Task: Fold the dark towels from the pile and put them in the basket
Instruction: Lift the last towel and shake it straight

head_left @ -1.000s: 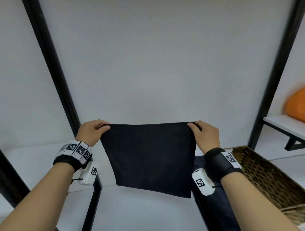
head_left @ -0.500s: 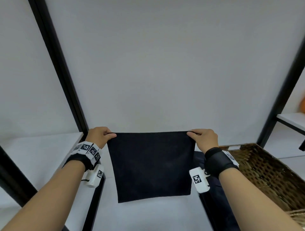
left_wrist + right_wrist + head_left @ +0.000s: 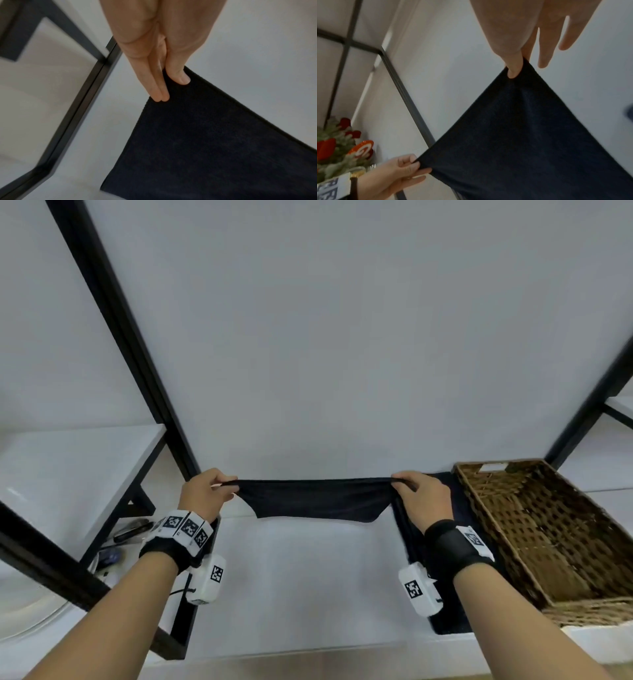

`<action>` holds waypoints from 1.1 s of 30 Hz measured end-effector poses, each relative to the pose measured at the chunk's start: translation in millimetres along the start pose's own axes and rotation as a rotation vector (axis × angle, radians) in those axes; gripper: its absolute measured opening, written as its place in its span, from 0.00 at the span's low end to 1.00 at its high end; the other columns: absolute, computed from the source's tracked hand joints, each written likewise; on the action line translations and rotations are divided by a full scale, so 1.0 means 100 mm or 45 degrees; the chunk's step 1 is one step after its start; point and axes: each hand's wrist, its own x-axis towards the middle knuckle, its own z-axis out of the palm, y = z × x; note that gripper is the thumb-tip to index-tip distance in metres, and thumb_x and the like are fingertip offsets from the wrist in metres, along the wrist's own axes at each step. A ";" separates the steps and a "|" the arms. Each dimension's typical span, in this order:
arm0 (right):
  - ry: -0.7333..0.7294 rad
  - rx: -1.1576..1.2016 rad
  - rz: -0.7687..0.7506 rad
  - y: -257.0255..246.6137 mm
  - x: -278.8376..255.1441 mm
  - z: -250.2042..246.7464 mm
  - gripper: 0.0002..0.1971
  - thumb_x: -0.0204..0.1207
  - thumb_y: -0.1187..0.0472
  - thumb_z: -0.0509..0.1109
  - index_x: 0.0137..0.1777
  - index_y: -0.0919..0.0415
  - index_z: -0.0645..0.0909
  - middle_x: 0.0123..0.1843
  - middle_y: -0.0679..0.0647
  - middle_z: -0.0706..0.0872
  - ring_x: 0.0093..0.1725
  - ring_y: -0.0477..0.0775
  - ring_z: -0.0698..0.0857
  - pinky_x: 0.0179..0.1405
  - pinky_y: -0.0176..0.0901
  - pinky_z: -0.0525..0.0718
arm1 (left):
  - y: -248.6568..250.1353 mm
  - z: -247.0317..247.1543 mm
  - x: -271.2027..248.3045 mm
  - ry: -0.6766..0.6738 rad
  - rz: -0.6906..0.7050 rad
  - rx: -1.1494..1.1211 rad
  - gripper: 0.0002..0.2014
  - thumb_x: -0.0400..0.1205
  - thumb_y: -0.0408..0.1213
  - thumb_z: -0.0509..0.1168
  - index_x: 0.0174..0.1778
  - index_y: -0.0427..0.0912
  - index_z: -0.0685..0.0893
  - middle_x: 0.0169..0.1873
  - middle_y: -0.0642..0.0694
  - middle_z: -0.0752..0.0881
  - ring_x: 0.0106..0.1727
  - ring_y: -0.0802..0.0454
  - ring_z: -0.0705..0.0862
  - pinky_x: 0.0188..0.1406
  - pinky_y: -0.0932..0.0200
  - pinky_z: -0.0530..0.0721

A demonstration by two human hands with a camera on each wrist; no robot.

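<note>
Towel (image 3: 315,503), one; hands, two.

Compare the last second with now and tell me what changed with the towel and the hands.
The dark towel, which hung down as a full square, now shows only as a shallow band stretched between the hands, swung toward level. Both hands sit lower in the head view. The left hand and right hand still pinch the same top corners. The wicker basket and the dark pile beside it stayed put.
</note>
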 end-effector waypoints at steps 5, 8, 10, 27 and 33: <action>-0.236 -0.055 0.173 0.75 -0.59 0.35 0.05 0.78 0.64 0.74 0.48 0.53 0.88 0.43 0.38 0.87 0.48 0.43 0.84 0.50 0.29 0.74 | -0.77 0.21 -0.42 -0.129 -0.200 0.177 0.06 0.72 0.20 0.74 0.35 0.34 0.86 0.40 0.42 0.90 0.34 0.53 0.86 0.32 0.75 0.81; -0.426 -0.088 0.292 1.12 -0.86 0.55 0.06 0.79 0.66 0.72 0.44 0.54 0.85 0.44 0.43 0.89 0.49 0.46 0.86 0.51 0.36 0.80 | -1.19 0.34 -0.61 -0.290 -0.333 0.388 0.07 0.73 0.25 0.75 0.34 0.31 0.83 0.37 0.45 0.89 0.37 0.46 0.85 0.42 0.60 0.85; -0.526 -0.138 0.364 1.30 -0.96 0.64 0.07 0.79 0.65 0.71 0.41 0.53 0.83 0.41 0.45 0.89 0.46 0.50 0.87 0.44 0.33 0.80 | -1.42 0.41 -0.70 -0.420 -0.360 0.569 0.10 0.75 0.32 0.75 0.31 0.39 0.81 0.31 0.50 0.86 0.35 0.52 0.82 0.34 0.67 0.77; -0.510 -0.086 0.611 1.71 -0.21 1.44 0.06 0.80 0.63 0.71 0.53 0.52 0.84 0.48 0.50 0.87 0.48 0.52 0.85 0.47 0.36 0.76 | -2.12 0.90 -0.05 -0.536 -0.552 0.731 0.06 0.88 0.39 0.58 0.50 0.42 0.78 0.45 0.43 0.84 0.45 0.46 0.79 0.39 0.58 0.71; -0.494 -0.108 0.660 1.85 0.17 1.68 0.07 0.80 0.61 0.71 0.55 0.52 0.84 0.47 0.51 0.86 0.47 0.52 0.83 0.51 0.37 0.76 | -2.30 1.11 0.34 -0.482 -0.515 0.683 0.07 0.88 0.39 0.57 0.49 0.40 0.76 0.41 0.40 0.83 0.41 0.45 0.79 0.31 0.61 0.69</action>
